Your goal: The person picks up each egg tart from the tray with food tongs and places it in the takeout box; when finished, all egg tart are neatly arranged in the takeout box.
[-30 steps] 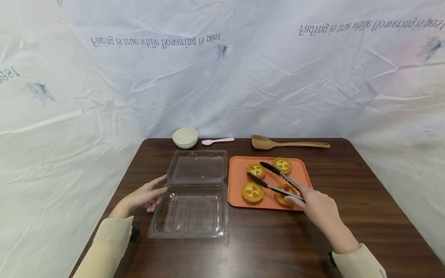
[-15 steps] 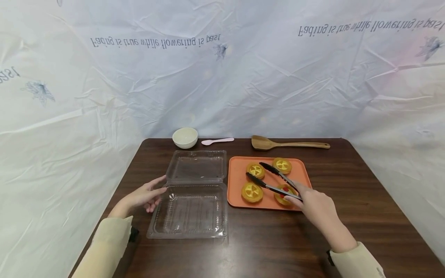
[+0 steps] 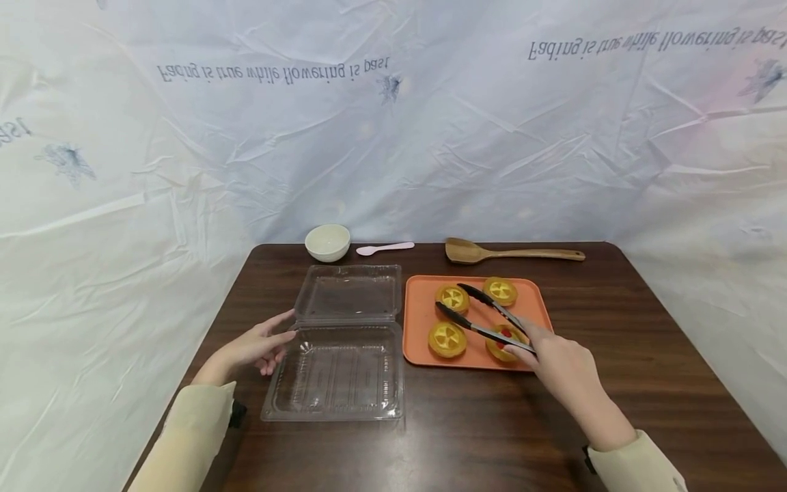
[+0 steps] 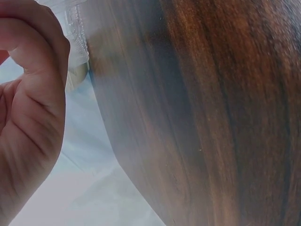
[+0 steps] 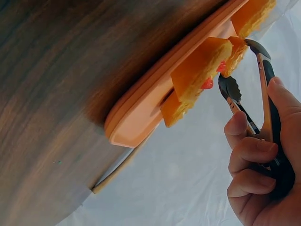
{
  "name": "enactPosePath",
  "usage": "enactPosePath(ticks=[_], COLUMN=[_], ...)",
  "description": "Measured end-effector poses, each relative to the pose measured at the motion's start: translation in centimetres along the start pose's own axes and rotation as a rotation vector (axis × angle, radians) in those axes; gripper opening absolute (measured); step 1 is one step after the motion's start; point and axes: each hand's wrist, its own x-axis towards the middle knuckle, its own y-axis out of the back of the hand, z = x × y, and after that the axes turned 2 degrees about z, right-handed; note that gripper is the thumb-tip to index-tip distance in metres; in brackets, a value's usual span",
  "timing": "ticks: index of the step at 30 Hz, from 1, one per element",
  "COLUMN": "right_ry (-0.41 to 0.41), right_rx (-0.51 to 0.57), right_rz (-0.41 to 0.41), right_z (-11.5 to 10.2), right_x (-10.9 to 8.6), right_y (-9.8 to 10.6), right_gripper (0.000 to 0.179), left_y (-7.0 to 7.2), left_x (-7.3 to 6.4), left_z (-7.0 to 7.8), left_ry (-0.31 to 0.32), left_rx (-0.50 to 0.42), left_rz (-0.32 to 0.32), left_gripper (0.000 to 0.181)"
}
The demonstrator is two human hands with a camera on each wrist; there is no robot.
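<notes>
While the right hand point(image 3: 562, 365) grips the tongs point(image 3: 486, 333), arms parted, tips about a tart point(image 3: 451, 300) ahead and left of it, too hard a squeeze could crumple the rim; an off-centre one could nudge the nearer tart point(image 3: 447, 339). Tip contact unclear. Target: round, golden, yellow pinwheel centre, on the orange tray point(image 3: 418, 331). Left hand point(image 3: 255, 345): index and thumb extended, apparently touching the clear container point(image 3: 344, 376) just right; a knock could shift it.
</notes>
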Motion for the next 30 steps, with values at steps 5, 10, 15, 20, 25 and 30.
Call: enactPosePath(ticks=[5, 10, 15, 20, 25, 30], right_ry=[-0.008, 0.005, 0.028, 0.019, 0.017, 0.059], right_rx=[0.007, 0.011, 0.004, 0.008, 0.018, 0.021], right_rz=[0.008, 0.035, 0.054, 0.026, -0.014, 0.013], right_z=[-0.3, -0.9, -1.8, -3.0, -4.2, -5.1], right_x=[0.0, 0.0, 0.0, -0.1, 0.2, 0.5], right_y=[0.5, 1.1, 1.8, 2.8, 3.6, 3.8], right_gripper=[0.062, 0.063, 0.063, 0.067, 0.07, 0.065], left_y=[0.0, 0.0, 0.1, 0.1, 0.1, 0.1], left_x=[0.0, -0.1, 0.0, 0.2, 0.2, 0.3], left_z=[-0.1, 0.0, -0.1, -0.1, -0.2, -0.2], left_ry=[-0.001, -0.009, -0.016, -0.014, -0.005, -0.017], left_rx=[-0.008, -0.014, -0.021, -0.028, -0.036, -0.021], left_rz=[-0.003, -0.003, -0.006, -0.012, -0.011, -0.01], left_gripper=[0.072, 0.072, 0.071, 0.071, 0.072, 0.071])
